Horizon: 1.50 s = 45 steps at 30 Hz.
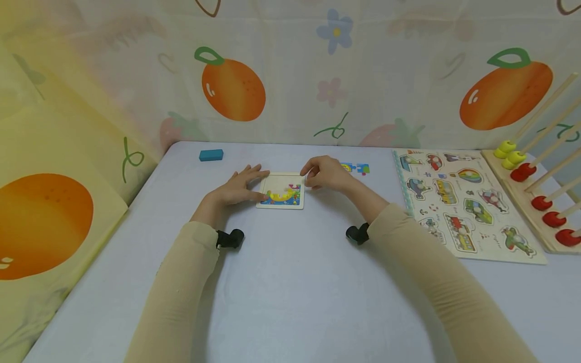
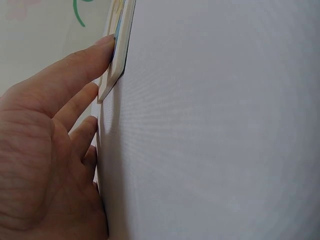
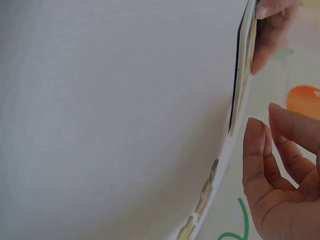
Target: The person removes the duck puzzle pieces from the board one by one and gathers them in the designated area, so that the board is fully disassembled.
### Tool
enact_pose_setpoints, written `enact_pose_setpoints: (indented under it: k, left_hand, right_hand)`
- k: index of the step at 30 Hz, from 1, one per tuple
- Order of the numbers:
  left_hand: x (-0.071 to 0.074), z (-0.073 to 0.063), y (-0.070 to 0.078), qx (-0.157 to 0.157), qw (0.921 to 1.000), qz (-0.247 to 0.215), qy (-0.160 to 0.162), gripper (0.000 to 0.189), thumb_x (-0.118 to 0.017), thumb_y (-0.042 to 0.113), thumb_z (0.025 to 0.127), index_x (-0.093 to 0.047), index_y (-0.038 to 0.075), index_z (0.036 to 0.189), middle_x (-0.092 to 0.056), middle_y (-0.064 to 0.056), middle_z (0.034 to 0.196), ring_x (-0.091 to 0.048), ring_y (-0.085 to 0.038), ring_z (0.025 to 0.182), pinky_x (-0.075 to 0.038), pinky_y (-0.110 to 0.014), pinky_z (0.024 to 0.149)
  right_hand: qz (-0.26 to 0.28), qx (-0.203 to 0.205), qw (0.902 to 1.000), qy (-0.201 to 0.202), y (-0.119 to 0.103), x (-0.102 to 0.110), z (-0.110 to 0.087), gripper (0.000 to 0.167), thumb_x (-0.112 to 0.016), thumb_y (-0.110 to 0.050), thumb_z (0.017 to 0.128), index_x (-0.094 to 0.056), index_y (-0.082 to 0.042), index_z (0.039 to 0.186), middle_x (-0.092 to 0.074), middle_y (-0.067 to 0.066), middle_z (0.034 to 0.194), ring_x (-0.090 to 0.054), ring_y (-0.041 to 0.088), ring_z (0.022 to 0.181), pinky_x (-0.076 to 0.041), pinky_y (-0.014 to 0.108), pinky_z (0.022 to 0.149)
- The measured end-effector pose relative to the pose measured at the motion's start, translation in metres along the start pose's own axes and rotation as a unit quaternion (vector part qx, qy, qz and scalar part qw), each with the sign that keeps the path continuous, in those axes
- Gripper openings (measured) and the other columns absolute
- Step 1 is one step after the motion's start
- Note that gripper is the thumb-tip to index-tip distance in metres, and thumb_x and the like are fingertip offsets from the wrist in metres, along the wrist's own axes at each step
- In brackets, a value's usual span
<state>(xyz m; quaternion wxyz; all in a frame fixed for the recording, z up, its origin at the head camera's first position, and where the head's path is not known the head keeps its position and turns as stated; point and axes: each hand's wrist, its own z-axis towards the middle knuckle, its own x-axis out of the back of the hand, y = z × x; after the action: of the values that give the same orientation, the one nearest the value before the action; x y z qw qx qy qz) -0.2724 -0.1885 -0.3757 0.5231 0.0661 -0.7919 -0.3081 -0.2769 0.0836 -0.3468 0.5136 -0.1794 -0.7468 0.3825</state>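
A small square jigsaw tray [image 1: 280, 206] with a pale wooden border lies on the table. Blue and yellow picture pieces [image 1: 283, 197] fill its lower part and right side; bare backing shows above. My left hand [image 1: 238, 186] rests at the tray's left side, fingers spread, thumb over the lower left corner. In the left wrist view, that thumb [image 2: 80, 67] touches the tray's edge. My right hand [image 1: 328, 173] hovers by the upper right corner. Its bent fingers and thumb stand apart in the right wrist view, with nothing between them. Loose jigsaw pieces [image 1: 362, 168] lie behind the right hand.
A blue block [image 1: 211, 155] lies at the back left. On the right are a vehicle picture puzzle board [image 1: 454, 201] and a wooden peg stand [image 1: 526, 199] with red and yellow beads. A fruit-patterned curtain [image 1: 290, 75] hangs along the table's back edge.
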Motion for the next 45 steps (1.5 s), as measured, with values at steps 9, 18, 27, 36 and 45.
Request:
enact_pose_setpoints:
  k: [9, 18, 27, 36, 45]
  left_hand:
    - [-0.001, 0.001, 0.000, -0.001, 1.0000, 0.004, 0.001, 0.079, -0.065, 0.037, 0.088, -0.030, 0.018, 0.156, -0.007, -0.010, 0.169, 0.008, -0.033, 0.157, 0.011, -0.059, 0.125]
    - [0.000, 0.001, 0.000, 0.002, 1.0000, 0.007, 0.002, 0.078, -0.065, 0.037, 0.088, -0.031, 0.019, 0.156, -0.008, -0.009, 0.169, 0.007, -0.033, 0.158, 0.011, -0.059, 0.125]
    - [0.000, 0.000, 0.001, 0.000, 1.0000, 0.002, 0.004, 0.078, -0.066, 0.036, 0.088, -0.032, 0.019, 0.155, -0.008, -0.009, 0.169, 0.006, -0.033, 0.158, 0.011, -0.059, 0.125]
    - [0.000, 0.000, 0.001, 0.001, 1.0000, 0.000, 0.005, 0.077, -0.065, 0.036, 0.088, -0.032, 0.019, 0.156, -0.008, -0.009, 0.169, 0.007, -0.032, 0.158, 0.011, -0.058, 0.125]
    - [-0.001, 0.002, -0.001, 0.000, 1.0000, 0.000, 0.001, 0.078, -0.065, 0.037, 0.088, -0.031, 0.019, 0.156, -0.007, -0.009, 0.169, 0.008, -0.032, 0.158, 0.011, -0.058, 0.125]
  right_hand:
    - [-0.010, 0.008, 0.9998, -0.016, -0.010, -0.009, 0.002, 0.028, -0.069, -0.010, 0.088, -0.066, -0.005, 0.115, -0.059, 0.005, 0.088, -0.060, 0.016, 0.073, -0.050, 0.020, 0.066]
    - [-0.028, 0.014, 0.9992, -0.026, -0.017, -0.019, 0.004, 0.027, -0.069, -0.010, 0.086, -0.068, -0.007, 0.112, -0.063, 0.004, 0.088, -0.056, 0.014, 0.071, -0.045, 0.018, 0.063]
    - [-0.040, 0.029, 0.9981, -0.036, -0.021, -0.023, 0.004, 0.028, -0.073, -0.009, 0.083, -0.068, -0.006, 0.111, -0.063, 0.002, 0.085, -0.053, 0.011, 0.067, -0.041, 0.019, 0.062]
    - [-0.049, 0.017, 0.9975, -0.048, -0.019, -0.027, 0.008, 0.030, -0.075, -0.007, 0.082, -0.066, -0.007, 0.110, -0.061, 0.003, 0.089, -0.053, 0.012, 0.073, -0.044, 0.018, 0.062]
    - [-0.068, 0.009, 0.9968, -0.043, -0.019, -0.027, 0.007, 0.031, -0.076, -0.008, 0.082, -0.066, -0.006, 0.111, -0.062, 0.004, 0.093, -0.052, 0.015, 0.082, -0.041, 0.020, 0.069]
